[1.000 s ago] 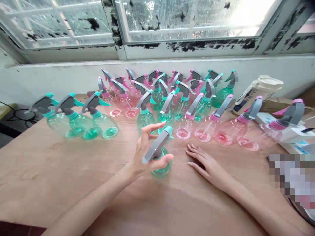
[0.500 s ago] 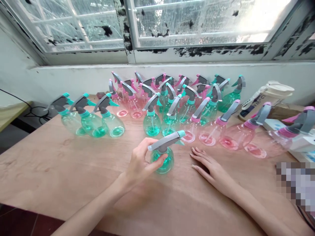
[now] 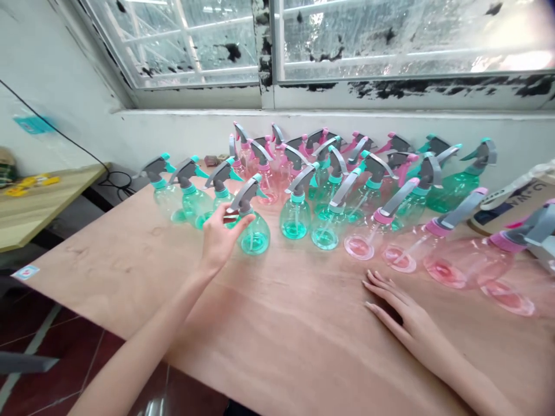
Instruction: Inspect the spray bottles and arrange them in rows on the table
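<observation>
My left hand (image 3: 223, 237) is closed around the upper body of a green spray bottle (image 3: 255, 236), just below its grey trigger head. The bottle is upright, its base at or close to the tabletop. Directly to its left stand several green spray bottles (image 3: 195, 202), one partly hidden by my fingers. Another green spray bottle (image 3: 295, 218) is a short way to its right. My right hand (image 3: 403, 309) lies on the wooden table (image 3: 277, 341), fingers stretched out, holding nothing. Pink spray bottles (image 3: 468, 263) stand beyond it.
More pink and green bottles crowd toward the wall below the window (image 3: 390, 34). A white tumbler (image 3: 515, 193) leans at the right. On the left are a smaller wooden table (image 3: 47, 202) with yellow items and a black cable (image 3: 117, 182). A sticker (image 3: 26, 273) marks the table's left corner.
My left hand has carried the green spray bottle away from me and leftward, beside the left green bottles. The view has turned left. My right hand still rests on the table.
</observation>
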A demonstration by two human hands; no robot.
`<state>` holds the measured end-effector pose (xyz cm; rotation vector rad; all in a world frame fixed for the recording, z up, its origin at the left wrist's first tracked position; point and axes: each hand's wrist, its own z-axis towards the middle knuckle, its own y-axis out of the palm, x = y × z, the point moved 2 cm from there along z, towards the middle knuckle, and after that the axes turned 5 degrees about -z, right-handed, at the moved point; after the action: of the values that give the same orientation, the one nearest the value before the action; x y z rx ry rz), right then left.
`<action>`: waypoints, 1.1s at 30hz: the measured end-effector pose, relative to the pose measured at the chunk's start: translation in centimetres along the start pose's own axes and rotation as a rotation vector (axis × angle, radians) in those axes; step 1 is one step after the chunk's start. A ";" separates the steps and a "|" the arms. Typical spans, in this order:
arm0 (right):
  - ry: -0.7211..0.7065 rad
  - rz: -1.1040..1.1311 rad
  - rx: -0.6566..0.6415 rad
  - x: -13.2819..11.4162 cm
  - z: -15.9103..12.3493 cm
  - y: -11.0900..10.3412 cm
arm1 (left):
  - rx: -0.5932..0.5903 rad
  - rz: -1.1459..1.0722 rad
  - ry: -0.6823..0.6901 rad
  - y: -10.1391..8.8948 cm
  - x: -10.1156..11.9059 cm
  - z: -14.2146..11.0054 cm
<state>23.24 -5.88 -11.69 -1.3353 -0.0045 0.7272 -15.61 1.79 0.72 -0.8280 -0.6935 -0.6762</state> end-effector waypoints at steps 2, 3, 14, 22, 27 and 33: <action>0.013 0.001 0.010 0.0 0.0 0.1 | 0.015 -0.001 0.011 0.8 -0.5 1.0; 0.020 0.003 0.017 0.1 -0.1 0.1 | 0.013 -0.003 0.024 1.3 -0.6 1.5; 0.036 0.010 0.026 0.4 -0.2 0.4 | -0.042 0.008 0.055 3.4 -0.7 4.6; 0.030 0.013 0.012 0.2 0.1 0.3 | -0.047 0.041 0.082 2.7 -0.1 4.3; 0.002 -0.006 0.022 0.2 0.1 0.4 | 0.039 -0.024 0.146 0.7 0.5 1.8; -0.007 -0.003 0.012 0.2 0.2 0.5 | 0.010 -0.090 0.123 0.8 1.7 -2.2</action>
<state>23.07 -5.57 -12.13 -1.3208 -0.0077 0.7289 -13.43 -0.04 0.62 -0.7429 -0.6253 -0.7979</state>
